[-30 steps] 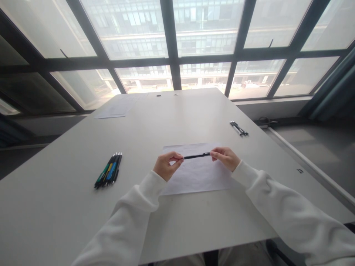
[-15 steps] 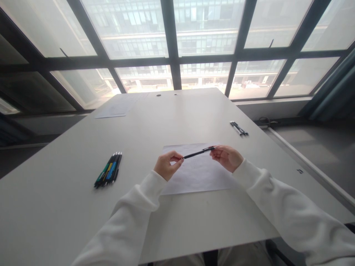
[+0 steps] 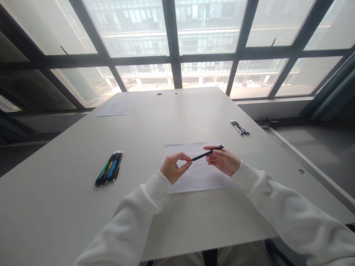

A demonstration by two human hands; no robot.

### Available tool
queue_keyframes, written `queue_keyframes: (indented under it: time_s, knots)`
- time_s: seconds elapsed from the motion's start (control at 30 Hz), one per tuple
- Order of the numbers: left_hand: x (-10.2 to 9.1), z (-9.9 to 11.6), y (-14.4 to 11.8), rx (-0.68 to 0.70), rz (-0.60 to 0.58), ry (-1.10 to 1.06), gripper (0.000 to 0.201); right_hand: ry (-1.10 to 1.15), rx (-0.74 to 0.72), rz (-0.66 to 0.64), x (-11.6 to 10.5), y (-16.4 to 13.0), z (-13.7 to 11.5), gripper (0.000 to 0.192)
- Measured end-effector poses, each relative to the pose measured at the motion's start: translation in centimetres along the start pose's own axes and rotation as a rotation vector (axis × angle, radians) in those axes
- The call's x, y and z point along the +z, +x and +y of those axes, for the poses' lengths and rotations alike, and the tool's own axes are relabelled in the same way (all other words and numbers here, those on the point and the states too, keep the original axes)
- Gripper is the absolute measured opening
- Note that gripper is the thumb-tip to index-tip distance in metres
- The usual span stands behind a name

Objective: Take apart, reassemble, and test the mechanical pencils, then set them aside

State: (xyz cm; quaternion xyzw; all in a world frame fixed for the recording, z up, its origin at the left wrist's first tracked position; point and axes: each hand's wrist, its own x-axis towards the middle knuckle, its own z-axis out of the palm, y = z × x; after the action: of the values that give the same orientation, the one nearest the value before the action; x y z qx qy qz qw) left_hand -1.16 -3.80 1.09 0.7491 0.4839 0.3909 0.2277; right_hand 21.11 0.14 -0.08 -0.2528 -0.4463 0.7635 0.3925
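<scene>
A black pen [image 3: 203,154] is held in the air, tilted up to the right, over a white sheet of paper [image 3: 191,181]. My left hand [image 3: 175,166] pinches its lower left end between thumb and fingertips. Around the upper right part of the pen, my right hand [image 3: 224,161] has its thumb and fingers against the barrel, with the index finger stretched out behind it. The pen's clip end sticks out past the right hand's fingers. Beneath both hands the paper lies flat on the white table [image 3: 177,221], partly covered by them.
A row of several pens [image 3: 109,168], some with green, yellow and blue barrels, lies on the left. More pens [image 3: 240,128] lie at the right edge. Papers [image 3: 112,108] rest at the far left corner. Windows [image 3: 205,74] stand behind the table.
My left hand has shifted right with the pen. My right hand has moved from the pen's clip end further along the barrel, its index finger now extended.
</scene>
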Motion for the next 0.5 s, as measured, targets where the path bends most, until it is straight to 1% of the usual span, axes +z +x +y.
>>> queue_keyframes:
  time_s: [0.1,0.13,0.2,0.27,0.33,0.4,0.43,0.5]
  knots:
    - [-0.3,0.2,0.1,0.075,-0.088,0.086,0.017,-0.184,-0.002,-0.036,0.8,-0.3,0.3,0.029]
    - [-0.4,0.0,0.1,0.101,-0.105,0.129,0.021,-0.245,-0.017,-0.024,0.9,-0.3,0.4,0.029]
    - [-0.8,-0.7,0.2,0.122,-0.123,0.258,0.040,-0.396,-0.079,0.024,0.7,-0.2,0.5,0.026]
    - [-0.9,-1.6,0.1,0.078,-0.174,0.403,0.062,-0.569,-0.166,0.088,0.3,0.0,0.6,0.022]
    - [-0.8,-2.3,0.0,0.014,-0.273,0.493,0.074,-0.685,-0.218,0.128,-0.1,0.2,0.7,0.019]
    - [-0.5,-2.7,-0.2,-0.019,-0.346,0.534,0.079,-0.730,-0.216,0.131,-0.3,0.4,0.9,0.015]
    - [-0.3,-2.7,-0.2,-0.024,-0.359,0.547,0.080,-0.744,-0.198,0.123,-0.4,0.4,1.0,0.014]
    - [0.0,-2.7,-0.3,-0.026,-0.348,0.563,0.081,-0.779,-0.159,0.112,-0.3,0.5,1.2,0.011]
